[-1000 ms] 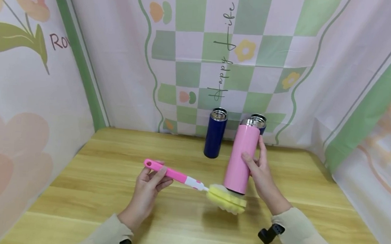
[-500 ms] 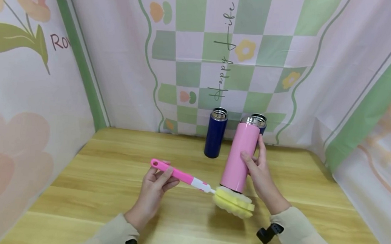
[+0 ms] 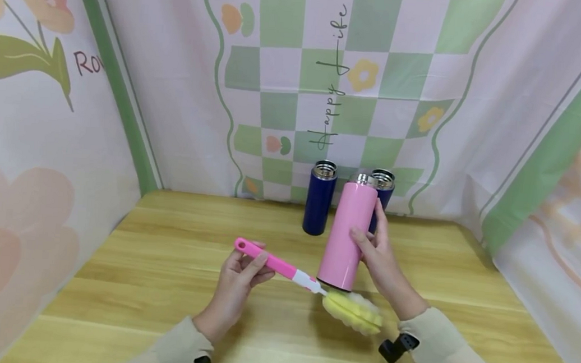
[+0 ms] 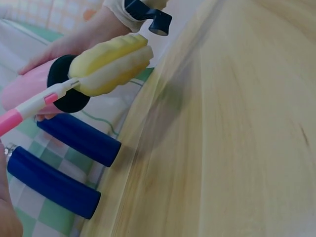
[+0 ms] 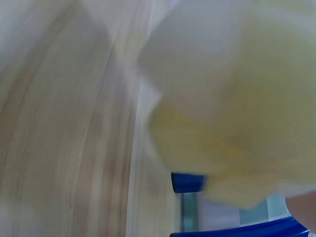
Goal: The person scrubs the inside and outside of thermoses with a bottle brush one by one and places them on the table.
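My left hand (image 3: 237,287) pinches the pink handle of a bottle brush (image 3: 284,267). The brush's yellow and white sponge head (image 3: 353,312) points right, close under the base of a pink thermos (image 3: 348,236); in the left wrist view the sponge (image 4: 111,64) overlaps the thermos's black base (image 4: 61,84). Whether they touch I cannot tell. My right hand (image 3: 383,261) grips the pink thermos from its right side, tilted, with its lidless metal neck upward and away. Blurred sponge (image 5: 237,108) fills much of the right wrist view.
Two dark blue thermoses, a left one (image 3: 319,200) and a right one (image 3: 384,194), stand lidless at the table's back edge. The pink thermos partly hides the right one. Behind the wooden table (image 3: 162,285) hangs a checkered curtain (image 3: 321,110).
The left hand has carried the brush to the right and slightly down. The right hand has shifted the pink thermos a little left, so more of the right blue thermos shows.
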Tool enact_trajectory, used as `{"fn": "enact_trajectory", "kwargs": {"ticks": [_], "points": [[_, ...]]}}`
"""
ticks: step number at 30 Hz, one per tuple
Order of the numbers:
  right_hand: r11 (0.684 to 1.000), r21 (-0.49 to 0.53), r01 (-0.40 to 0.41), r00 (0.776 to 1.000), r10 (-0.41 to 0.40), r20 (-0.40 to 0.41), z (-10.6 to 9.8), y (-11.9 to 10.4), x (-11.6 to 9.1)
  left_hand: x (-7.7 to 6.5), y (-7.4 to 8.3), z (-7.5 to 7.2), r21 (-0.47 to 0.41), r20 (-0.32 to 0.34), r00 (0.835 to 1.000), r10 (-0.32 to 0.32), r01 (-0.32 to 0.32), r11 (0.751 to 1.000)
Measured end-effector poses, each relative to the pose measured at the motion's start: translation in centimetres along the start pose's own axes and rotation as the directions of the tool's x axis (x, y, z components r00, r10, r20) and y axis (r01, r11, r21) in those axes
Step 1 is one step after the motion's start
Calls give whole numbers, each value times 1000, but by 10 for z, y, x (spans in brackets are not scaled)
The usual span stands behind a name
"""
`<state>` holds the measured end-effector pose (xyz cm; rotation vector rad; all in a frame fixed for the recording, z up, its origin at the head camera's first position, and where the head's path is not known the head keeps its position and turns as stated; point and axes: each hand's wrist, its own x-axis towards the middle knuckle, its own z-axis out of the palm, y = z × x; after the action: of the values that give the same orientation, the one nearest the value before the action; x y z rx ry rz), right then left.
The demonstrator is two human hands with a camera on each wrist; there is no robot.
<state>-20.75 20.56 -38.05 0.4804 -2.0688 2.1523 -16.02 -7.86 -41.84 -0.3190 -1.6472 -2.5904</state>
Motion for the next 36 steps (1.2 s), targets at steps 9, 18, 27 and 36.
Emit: {"fn": "enact_trajectory", "kwargs": {"ticks": [9, 18, 27, 36], "points": [[999, -24, 22, 1000, -23, -11, 1, -4, -1, 6, 2, -14, 11, -69, 997, 32, -31, 999], [999, -43, 29, 999, -30, -21, 6, -8, 0, 7, 15, -23, 25, -79, 994, 70, -68, 997], [998, -35, 53, 998, -54, -26, 11, -2, 4, 4, 25, -36, 23, -78, 991, 112, -110, 994], [984, -173, -52, 998, 55, 18, 22, 1, 12, 3, 38, -53, -6, -72, 985, 157, -158, 987]]}}
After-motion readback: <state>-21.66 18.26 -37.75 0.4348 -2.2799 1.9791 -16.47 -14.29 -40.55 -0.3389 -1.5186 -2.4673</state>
